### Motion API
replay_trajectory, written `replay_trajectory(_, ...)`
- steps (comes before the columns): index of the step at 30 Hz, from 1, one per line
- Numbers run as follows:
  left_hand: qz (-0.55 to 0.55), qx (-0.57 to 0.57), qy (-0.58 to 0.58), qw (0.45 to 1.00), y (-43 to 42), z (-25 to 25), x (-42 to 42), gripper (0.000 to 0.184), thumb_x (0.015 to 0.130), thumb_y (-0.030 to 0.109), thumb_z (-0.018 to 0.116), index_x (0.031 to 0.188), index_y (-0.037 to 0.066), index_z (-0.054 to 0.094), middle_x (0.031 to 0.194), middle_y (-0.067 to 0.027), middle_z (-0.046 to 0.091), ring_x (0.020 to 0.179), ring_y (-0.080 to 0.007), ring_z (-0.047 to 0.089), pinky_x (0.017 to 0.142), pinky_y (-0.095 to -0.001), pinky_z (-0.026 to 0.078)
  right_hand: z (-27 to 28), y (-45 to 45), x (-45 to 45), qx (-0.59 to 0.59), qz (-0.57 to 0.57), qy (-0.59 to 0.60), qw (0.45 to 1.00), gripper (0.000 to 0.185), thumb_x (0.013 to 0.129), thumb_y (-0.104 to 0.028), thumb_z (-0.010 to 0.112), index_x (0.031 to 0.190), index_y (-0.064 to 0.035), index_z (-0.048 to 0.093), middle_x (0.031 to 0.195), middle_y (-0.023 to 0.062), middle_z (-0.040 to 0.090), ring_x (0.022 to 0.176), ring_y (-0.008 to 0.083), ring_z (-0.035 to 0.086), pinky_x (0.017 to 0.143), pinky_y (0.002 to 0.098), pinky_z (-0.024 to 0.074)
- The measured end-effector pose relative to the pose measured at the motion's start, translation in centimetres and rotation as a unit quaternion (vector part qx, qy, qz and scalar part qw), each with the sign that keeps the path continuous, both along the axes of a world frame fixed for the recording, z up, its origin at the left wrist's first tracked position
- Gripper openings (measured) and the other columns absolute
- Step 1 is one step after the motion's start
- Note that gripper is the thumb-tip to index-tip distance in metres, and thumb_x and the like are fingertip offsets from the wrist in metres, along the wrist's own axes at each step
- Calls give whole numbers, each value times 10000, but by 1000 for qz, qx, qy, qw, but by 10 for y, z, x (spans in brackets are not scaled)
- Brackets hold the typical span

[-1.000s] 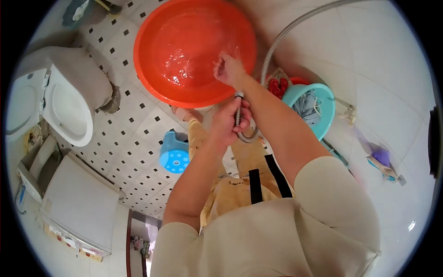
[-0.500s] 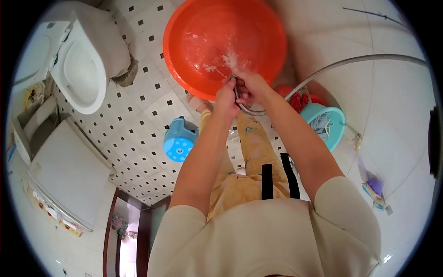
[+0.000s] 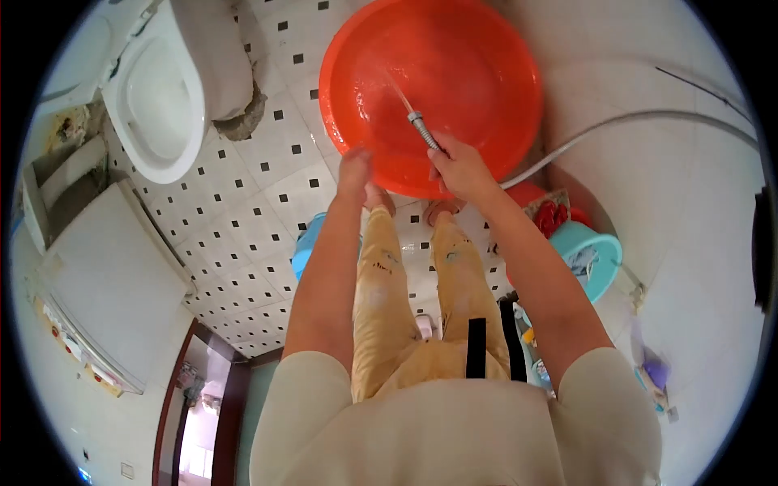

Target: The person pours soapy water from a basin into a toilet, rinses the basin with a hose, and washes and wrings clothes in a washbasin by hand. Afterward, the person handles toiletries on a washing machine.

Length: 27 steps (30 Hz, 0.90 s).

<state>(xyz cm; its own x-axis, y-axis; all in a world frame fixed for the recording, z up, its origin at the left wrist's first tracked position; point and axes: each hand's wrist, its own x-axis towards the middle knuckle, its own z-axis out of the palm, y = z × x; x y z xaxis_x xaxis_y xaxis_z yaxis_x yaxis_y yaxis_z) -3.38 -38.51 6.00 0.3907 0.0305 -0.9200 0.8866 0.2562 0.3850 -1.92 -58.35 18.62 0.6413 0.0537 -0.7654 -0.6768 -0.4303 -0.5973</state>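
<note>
While the right hand (image 3: 462,168) grips the ribbed grey metal hose (image 3: 424,133), its end above the round orange-red plastic basin (image 3: 429,174), the blurred left hand (image 3: 355,172) is by the near-left rim, finger pose unclear; black-dotted white floor (image 3: 271,190) opens leftward.

The right hand (image 3: 463,168) grips a metal hose (image 3: 424,132) over a large red tub (image 3: 486,89), and a thin stream of water (image 3: 396,87) leaves its end. The blurred left hand (image 3: 355,170) is at the tub's near rim, contact unclear. A blue stool (image 3: 305,253) and a white toilet (image 3: 158,109) stand to the left, a teal basin (image 3: 604,279) holding cloth (image 3: 580,264) to the right.
</note>
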Motion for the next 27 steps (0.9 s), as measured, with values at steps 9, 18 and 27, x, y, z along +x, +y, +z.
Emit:
replay_trajectory(9,-14,118,85,989,54,-147,-47,373,801,194,518,1083,-47,485,918,-112,575,820,-222,572,662,-359,467,-69,13,-36,-53,263,66,961,405,853,-142,432,1258,-140,418,664,135,533,585,228,549,595,344,439)
replay_trajectory(18,20,3,85,996,70,-269,-67,463,810,281,606,1143,-10,469,1083,-119,552,910,-245,572,721,-334,518,-97,4,-71,-21,286,127,950,420,843,-97,449,1260,-152,445,627,100,503,563,188,517,561,306,430)
replay_trajectory(27,-68,151,-64,984,37,-143,-29,369,667,99,619,995,-61,567,899,-143,614,795,-212,591,661,-316,471,-52,4,-19,25,18,129,991,388,875,-87,428,1259,-132,455,567,7,461,459,60,411,431,207,365)
